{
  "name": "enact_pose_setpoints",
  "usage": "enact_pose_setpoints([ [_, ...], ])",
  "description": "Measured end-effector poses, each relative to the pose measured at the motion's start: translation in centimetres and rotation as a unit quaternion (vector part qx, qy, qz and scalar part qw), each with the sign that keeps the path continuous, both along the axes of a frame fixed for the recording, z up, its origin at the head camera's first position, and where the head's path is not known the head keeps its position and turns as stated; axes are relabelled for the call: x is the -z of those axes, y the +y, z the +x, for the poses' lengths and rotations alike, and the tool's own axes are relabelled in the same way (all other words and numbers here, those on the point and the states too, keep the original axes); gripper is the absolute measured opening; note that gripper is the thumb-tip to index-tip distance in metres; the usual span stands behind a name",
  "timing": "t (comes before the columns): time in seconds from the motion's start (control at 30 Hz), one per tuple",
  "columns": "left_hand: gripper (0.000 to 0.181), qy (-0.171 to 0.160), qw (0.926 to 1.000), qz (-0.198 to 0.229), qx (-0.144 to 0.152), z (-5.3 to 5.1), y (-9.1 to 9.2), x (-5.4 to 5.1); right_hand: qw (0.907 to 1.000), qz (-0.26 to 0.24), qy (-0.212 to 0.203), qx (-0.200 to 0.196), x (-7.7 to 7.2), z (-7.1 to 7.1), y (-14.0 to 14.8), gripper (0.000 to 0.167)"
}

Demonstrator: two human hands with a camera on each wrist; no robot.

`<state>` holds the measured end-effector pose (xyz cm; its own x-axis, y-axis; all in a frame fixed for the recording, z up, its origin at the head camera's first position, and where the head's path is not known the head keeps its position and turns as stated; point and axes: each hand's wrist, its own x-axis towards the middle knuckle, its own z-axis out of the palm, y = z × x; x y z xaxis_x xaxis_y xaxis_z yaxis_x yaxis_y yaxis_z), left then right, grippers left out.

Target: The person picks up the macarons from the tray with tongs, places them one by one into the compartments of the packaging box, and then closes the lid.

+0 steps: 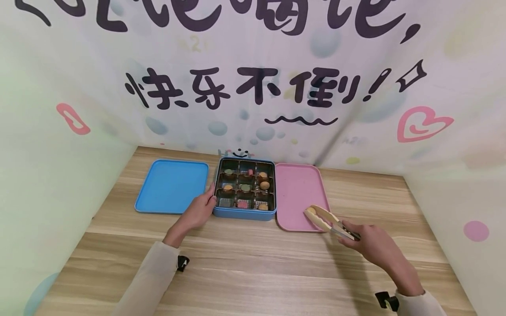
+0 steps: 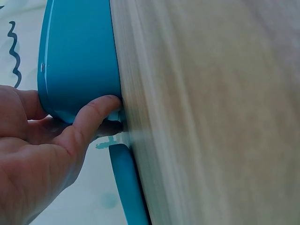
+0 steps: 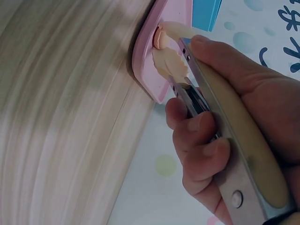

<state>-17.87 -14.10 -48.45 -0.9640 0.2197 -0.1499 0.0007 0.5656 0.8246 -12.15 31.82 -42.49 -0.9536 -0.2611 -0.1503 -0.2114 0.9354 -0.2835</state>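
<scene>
Two hands (image 1: 199, 210) (image 1: 373, 243) hold one box (image 1: 245, 214), one pair of tongs (image 1: 319, 222).

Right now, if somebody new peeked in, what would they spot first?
Probably the big black writing across the wall at the back. Next might come the blue box below it, beside the pink tray, its little squares dotted with colourful treats. Then maybe the tongs at the tray's near right corner, with one small treat between their ends.

Wood-grained table (image 1: 253, 259) beneath blue tray (image 1: 172, 186), compartmented box (image 1: 245, 214), pink tray (image 1: 298, 186).
</scene>
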Motion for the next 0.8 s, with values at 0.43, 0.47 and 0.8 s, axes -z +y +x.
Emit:
enact_pose_setpoints([
  [0.43,0.057,0.003,1.0000,0.001,0.006,0.0,-0.1,0.1,0.9983,-0.017,0.052,-0.018,0.1,-0.2,-1.5,0.057],
  [0.47,0.057,0.002,1.0000,0.001,0.006,0.0,-0.1,0.2,0.9981,-0.018,0.055,-0.019,0.2,-0.2,-1.7,0.057],
  [0.8,0.058,-0.002,1.0000,-0.001,0.003,-0.1,-0.2,0.4,0.9944,-0.031,0.098,-0.026,0.2,-0.4,-3.7,0.058],
])
